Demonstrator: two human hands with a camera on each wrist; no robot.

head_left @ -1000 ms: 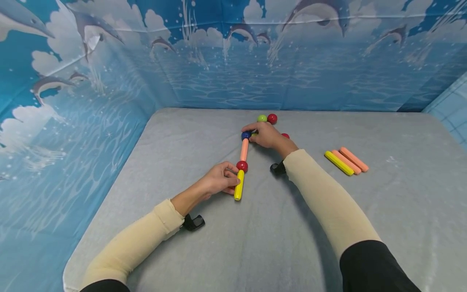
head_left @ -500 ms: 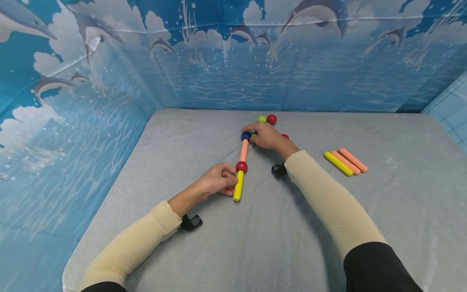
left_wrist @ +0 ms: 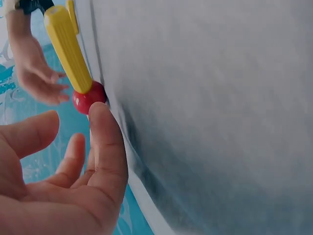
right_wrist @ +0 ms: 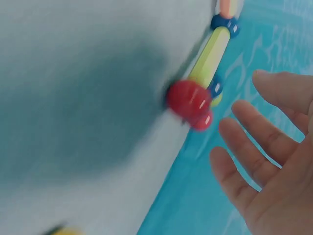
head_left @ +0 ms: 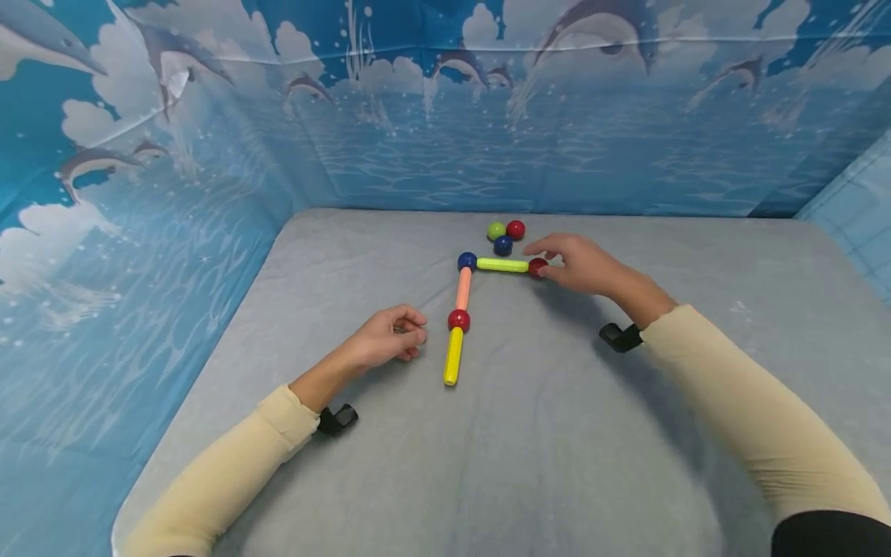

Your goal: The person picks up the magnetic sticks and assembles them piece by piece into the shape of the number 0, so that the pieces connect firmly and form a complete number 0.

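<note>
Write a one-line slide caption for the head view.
Both hands lie open beside an L-shaped chain of sticks and balls on a grey cloth: left hand near its yellow stick, right hand by the end red ball.

The person is wearing cream sleeves [head_left: 230, 472] over black cuffs near the elbows, and a small black clip [head_left: 339, 418] is showing under each wrist.

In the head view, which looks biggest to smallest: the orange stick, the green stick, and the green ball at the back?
1. Orange stick and green stick: they look about equal in length, so no ranking between them.
2. Green ball: clearly smallest, though it lies a bit farther back.
</note>
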